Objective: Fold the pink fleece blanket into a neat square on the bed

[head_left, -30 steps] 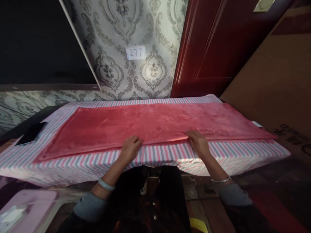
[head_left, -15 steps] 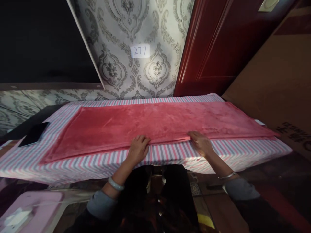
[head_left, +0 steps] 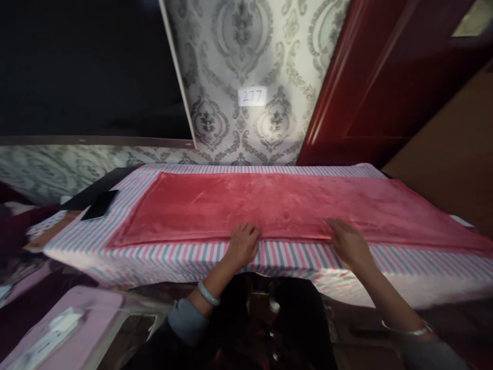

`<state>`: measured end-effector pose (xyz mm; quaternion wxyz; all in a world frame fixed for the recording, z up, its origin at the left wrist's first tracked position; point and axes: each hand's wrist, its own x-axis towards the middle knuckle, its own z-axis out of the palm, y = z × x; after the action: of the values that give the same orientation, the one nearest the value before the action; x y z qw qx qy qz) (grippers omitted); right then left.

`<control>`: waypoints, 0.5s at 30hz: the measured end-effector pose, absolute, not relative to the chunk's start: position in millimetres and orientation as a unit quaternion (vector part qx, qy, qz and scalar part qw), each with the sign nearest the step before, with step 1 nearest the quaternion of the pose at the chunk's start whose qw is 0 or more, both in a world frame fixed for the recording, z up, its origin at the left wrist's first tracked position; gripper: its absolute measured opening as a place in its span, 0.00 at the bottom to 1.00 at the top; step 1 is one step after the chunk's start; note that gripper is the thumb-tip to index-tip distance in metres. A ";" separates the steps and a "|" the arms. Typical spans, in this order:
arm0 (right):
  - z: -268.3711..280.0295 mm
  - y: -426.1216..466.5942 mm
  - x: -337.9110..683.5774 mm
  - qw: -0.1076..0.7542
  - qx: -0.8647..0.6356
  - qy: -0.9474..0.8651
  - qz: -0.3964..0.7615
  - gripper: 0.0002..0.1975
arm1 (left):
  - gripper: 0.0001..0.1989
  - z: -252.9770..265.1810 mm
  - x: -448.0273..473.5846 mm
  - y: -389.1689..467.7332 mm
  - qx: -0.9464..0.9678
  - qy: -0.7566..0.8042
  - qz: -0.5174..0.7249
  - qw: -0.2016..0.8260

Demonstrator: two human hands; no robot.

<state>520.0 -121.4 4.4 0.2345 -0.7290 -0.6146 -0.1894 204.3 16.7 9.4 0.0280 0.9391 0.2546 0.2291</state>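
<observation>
A long red plush blanket (head_left: 285,205), folded into a flat strip, lies along a table with a striped cloth (head_left: 285,255). At its near edge, left of the middle, my left hand (head_left: 245,242) has its fingers curled over the hem and closed on it. Farther right along the same edge is my right hand (head_left: 348,244), slightly blurred. Its fingers are stretched out to the left, resting at the hem, with no cloth visibly gripped. The blanket's right end reaches the picture's edge.
A black phone (head_left: 100,204) lies on the table's left end. Behind stand a large dark screen (head_left: 88,72), patterned wallpaper with a paper marked 277 (head_left: 252,96), and a red door (head_left: 370,87). A pink stool (head_left: 92,313) bearing a white power strip (head_left: 54,334) is at lower left.
The camera view has turned left, so everything sits farther right in the picture. Both hands remain at the blanket's near edge, and the right hand has shifted slightly along it.
</observation>
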 end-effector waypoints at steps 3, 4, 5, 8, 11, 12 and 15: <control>12.2 -98.0 480.1 0.269 -0.665 -0.674 -0.177 0.26 | 0.12 10.1 203.0 11.0 0.942 0.246 0.226 0.034; 8.7 -91.4 465.5 0.263 -0.649 -0.693 -0.171 0.25 | 0.12 10.3 200.1 9.8 0.943 0.242 0.224 0.036; 2.0 -86.4 452.3 0.249 -0.637 -0.710 -0.165 0.25 | 0.12 10.4 195.1 9.2 0.944 0.240 0.224 0.038; -29.3 -81.3 429.3 0.199 -0.624 -0.739 -0.159 0.26 | 0.13 10.0 166.4 10.8 0.937 0.253 0.238 0.041; -56.2 -83.9 430.7 0.196 -0.624 -0.739 -0.162 0.28 | 0.13 9.1 119.6 19.4 0.911 0.315 0.264 0.044; -61.3 -84.7 433.7 0.200 -0.622 -0.740 -0.161 0.28 | 0.12 9.0 101.7 24.0 0.899 0.342 0.269 0.040; -68.3 -85.5 441.0 0.207 -0.617 -0.743 -0.156 0.30 | 0.12 11.2 47.3 42.0 0.860 0.428 0.277 0.015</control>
<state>441.0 -85.5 -68.3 0.2070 -0.6171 -0.7429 -0.1563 47.3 42.0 11.2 0.0150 0.8601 0.4283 0.2767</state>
